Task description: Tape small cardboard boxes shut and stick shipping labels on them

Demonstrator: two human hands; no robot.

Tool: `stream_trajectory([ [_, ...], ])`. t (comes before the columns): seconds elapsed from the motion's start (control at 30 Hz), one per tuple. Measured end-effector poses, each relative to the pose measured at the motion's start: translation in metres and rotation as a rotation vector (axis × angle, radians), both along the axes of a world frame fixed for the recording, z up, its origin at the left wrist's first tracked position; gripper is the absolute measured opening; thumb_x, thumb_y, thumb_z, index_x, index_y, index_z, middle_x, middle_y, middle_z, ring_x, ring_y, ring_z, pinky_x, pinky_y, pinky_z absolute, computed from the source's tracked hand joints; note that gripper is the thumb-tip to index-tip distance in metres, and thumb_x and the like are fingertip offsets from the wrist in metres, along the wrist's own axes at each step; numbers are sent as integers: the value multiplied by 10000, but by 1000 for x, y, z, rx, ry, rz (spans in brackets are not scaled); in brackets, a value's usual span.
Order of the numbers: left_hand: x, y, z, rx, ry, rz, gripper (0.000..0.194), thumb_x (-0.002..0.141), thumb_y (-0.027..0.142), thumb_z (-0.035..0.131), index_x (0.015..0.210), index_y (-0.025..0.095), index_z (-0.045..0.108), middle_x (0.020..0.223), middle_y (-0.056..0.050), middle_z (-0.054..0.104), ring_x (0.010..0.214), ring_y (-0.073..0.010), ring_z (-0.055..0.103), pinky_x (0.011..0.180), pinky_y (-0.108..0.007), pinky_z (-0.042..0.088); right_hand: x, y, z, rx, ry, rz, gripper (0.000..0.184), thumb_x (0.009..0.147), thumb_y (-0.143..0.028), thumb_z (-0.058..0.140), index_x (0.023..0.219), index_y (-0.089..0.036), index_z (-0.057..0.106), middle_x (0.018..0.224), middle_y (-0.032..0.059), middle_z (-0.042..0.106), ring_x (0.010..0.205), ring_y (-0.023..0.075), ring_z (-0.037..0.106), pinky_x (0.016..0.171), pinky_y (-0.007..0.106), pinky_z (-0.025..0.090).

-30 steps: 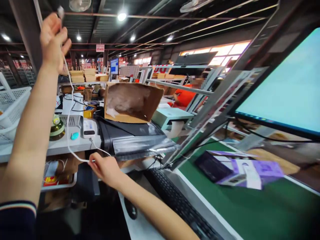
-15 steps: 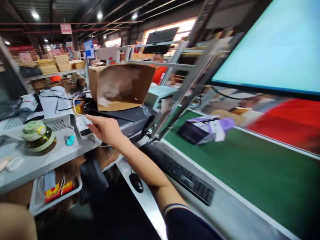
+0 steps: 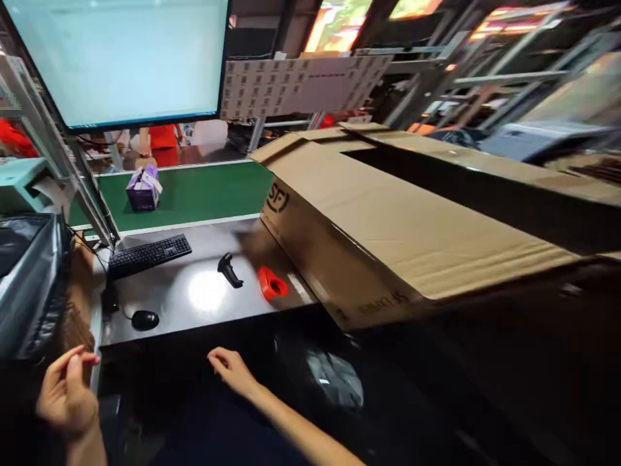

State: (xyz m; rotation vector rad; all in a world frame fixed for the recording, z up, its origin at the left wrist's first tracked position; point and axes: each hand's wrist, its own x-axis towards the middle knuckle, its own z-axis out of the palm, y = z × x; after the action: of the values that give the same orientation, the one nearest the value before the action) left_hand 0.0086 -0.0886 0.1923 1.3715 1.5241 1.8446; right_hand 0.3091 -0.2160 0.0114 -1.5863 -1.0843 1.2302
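My left hand hangs low at the bottom left with its fingers loosely apart and nothing in it. Below the front edge of the steel desk, my right hand is relaxed, its fingers slightly bent and empty. A black mouse, a black keyboard, a black handheld scanner and a red tape dispenser lie on the desk. A large open cardboard box lies tilted at the desk's right end.
A big lit monitor hangs over the desk's back. Behind it runs a green conveyor carrying a small purple box. A black shelf unit stands at the left. A grey plastic bag lies under the desk.
The view has swung right, from the side shelf to the desk and cardboard box. Both hands have let go of the white cable and dropped below the desk edge.
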Motion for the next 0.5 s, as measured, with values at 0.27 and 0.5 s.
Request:
stream_trajectory([
  [0.27,119,31,-160,-506,413,-703,523,749,631,708,1035,201,783,1085,-171,835,1029,-405,808,959,-584,663,116,-149,-15,-80,-239,-905,520,929,-681,529,1080,-253,781,892,186,764,768,369,734,750,529,635],
  [0.5,236,1,-167,-400,1004,-1534,463,971,444,566,1318,206,760,1361,-148,796,1277,-325,763,1181,-536,589,158,-228,-14,-327,-348,-1054,424,966,-488,508,1117,-218,797,1105,182,823,1000,372,783,945,513,616],
])
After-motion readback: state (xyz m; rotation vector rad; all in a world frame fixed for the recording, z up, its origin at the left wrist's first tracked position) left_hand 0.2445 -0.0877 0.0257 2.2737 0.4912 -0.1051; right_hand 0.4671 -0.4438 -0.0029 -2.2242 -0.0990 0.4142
